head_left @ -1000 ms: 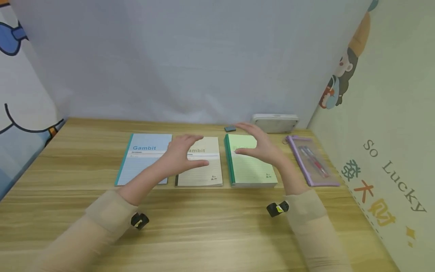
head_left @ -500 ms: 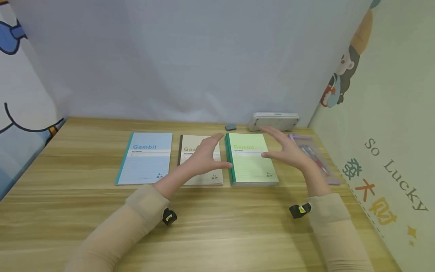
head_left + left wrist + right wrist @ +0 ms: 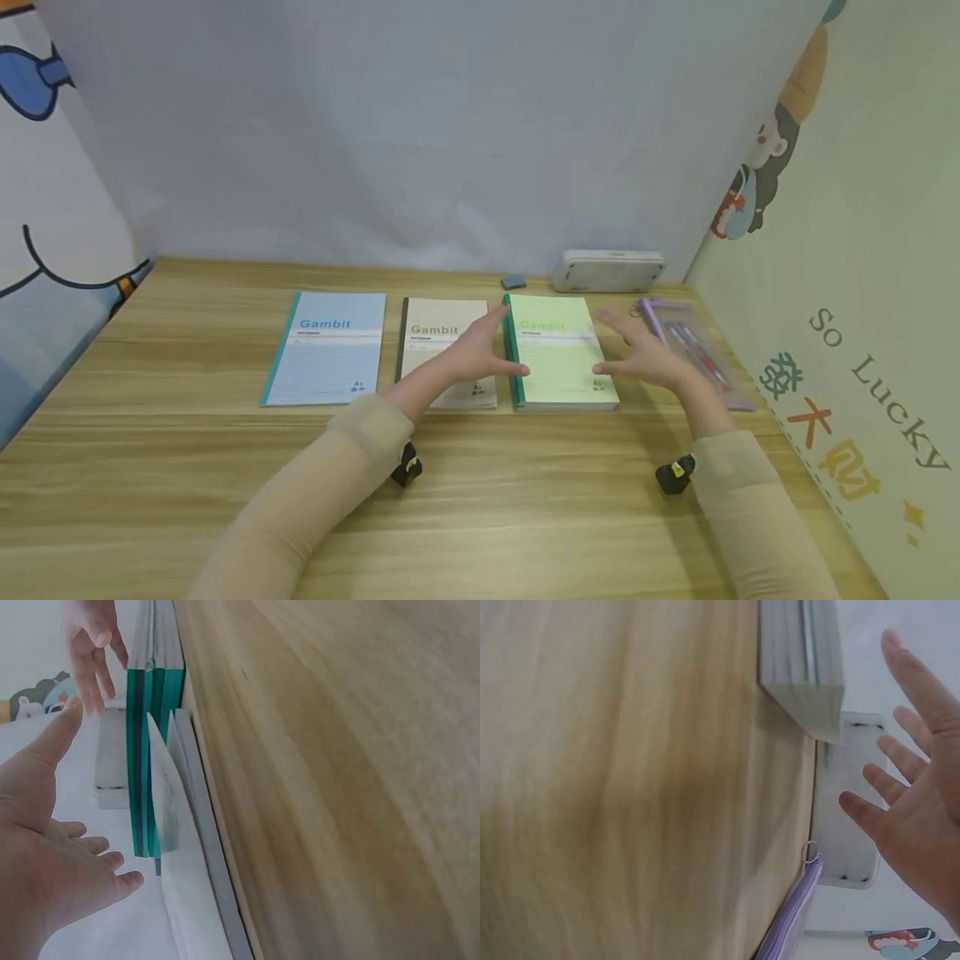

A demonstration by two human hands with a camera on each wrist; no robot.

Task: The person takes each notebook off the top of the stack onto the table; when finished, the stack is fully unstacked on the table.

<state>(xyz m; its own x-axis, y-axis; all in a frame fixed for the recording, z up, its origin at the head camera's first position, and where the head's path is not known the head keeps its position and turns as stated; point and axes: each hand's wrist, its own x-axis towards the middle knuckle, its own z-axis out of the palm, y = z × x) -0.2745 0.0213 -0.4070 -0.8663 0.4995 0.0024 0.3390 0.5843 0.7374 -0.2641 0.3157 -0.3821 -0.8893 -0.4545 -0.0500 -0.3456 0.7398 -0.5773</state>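
A stack of notebooks (image 3: 558, 358) with a light green cover on top lies on the table; its teal spines (image 3: 146, 765) show several layers in the left wrist view. My left hand (image 3: 474, 350) hovers at the stack's left side, over the cream notebook (image 3: 431, 315), thumb and fingers spread apart. On the stack's other side is my right hand (image 3: 641, 354), likewise spread, its thumb tip near the cover's right edge. Neither hand grips anything. In the right wrist view the stack's page edges (image 3: 802, 690) stand apart from my right hand's fingers.
A blue notebook (image 3: 326, 354) lies at the left. Behind the stack are a small grey-blue eraser-like block (image 3: 513, 282) and a white case (image 3: 611, 272). A purple-edged clear pouch (image 3: 738, 392) holding pens lies at the right, near the printed wall.
My left hand has moved right, from over the blue and cream notebooks to the green stack's left side. My right hand has moved from over the stack to its right side and lower.
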